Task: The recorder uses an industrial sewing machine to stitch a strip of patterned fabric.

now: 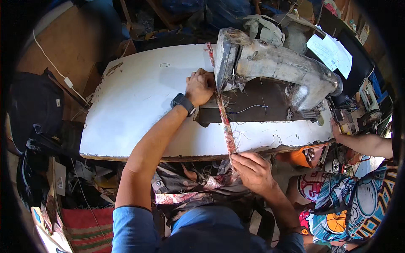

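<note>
A worn grey sewing machine (270, 59) stands on a white tabletop (126, 101), its needle end toward the left. A narrow red-and-white patterned fabric strip (225, 122) with frayed edges runs past the needle area and down over the table's near edge. My left hand (200, 87), a dark watch at its wrist, is curled over the strip beside the machine head; its fingertips are partly hidden there. Nearer to me, my right hand (254, 172) pinches the strip just off the table edge. More patterned fabric (183, 198) lies across my lap.
A person's arm (363, 143) reaches to the table's right end, above patterned shorts (337, 202). Loose threads (249, 109) lie about the machine bed. A black bag (36, 105) is at the left, a white paper (331, 55) behind the machine, an orange container (297, 158) below the table.
</note>
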Available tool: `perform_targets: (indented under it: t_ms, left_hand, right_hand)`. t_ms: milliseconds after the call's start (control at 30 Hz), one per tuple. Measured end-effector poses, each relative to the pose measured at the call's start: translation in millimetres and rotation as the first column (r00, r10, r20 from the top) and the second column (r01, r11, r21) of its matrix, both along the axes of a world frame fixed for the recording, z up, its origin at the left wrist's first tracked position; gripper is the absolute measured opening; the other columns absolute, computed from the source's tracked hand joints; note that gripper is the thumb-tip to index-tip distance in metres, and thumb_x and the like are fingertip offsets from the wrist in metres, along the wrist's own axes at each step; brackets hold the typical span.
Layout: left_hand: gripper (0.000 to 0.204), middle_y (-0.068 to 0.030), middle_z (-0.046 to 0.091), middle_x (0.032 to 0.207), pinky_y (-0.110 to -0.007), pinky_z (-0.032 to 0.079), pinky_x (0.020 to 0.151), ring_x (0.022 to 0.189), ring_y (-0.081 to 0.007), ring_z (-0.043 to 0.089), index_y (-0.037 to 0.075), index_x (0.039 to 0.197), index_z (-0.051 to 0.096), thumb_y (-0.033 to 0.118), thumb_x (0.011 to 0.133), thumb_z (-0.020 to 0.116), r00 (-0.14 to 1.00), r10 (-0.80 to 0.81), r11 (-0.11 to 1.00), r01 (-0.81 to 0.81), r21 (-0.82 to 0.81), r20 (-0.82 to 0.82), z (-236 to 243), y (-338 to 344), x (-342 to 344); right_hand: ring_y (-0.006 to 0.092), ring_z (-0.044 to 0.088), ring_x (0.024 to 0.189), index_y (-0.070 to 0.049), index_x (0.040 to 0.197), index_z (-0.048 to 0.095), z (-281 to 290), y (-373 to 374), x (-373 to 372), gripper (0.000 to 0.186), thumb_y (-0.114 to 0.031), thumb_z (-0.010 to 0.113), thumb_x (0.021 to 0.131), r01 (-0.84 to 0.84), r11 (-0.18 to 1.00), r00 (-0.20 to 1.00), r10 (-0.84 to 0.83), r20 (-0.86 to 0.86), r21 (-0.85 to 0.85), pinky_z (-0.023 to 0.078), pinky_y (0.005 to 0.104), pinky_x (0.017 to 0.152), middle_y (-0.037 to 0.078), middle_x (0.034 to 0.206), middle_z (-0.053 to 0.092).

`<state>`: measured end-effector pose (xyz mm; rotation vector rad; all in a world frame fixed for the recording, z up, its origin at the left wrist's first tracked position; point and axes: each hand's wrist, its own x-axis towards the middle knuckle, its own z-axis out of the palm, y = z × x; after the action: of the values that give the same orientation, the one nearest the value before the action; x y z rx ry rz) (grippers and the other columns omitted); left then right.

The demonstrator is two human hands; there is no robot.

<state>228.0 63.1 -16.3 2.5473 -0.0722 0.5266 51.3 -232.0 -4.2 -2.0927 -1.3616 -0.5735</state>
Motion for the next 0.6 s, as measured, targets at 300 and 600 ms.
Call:
perform_targets:
  t_ms: [300, 600]
  left_hand:
    - [0.029, -0.0122, 0.062, 0.119, -0.054, 0.044, 0.098, 0.117, -0.0379, 0.058, 0.011, 0.112, 0.073, 0.014, 0.084, 0.071, 0.989, -0.018, 1.000, 0.016, 0.015, 0.149, -4.3, -2.0, -0.7]
    - [0.029, -0.0118, 0.062, 0.123, -0.053, 0.044, 0.098, 0.120, -0.0366, 0.058, 0.012, 0.114, 0.074, 0.016, 0.085, 0.074, 0.992, -0.014, 1.000, 0.012, 0.016, 0.128, -3.7, 5.6, 19.4]
  right_hand:
    - [0.0243, 0.069, 0.105, 0.003, 0.103, 0.077, 4.4, 0.9, 7.9, 0.024, 0.000, 0.075, 0.079, -0.003, 0.999, 0.999, 0.001, -0.047, -0.043, 0.060, 0.0370, 0.088, 0.008, 0.113, 0.074]
    - [0.0255, 0.070, 0.106, 0.001, 0.104, 0.078, 9.1, 5.9, 30.3, 0.027, 0.005, 0.074, 0.077, 0.000, 0.998, 0.997, -0.005, -0.076, -0.064, 0.060, 0.0371, 0.087, 0.008, 0.115, 0.076]
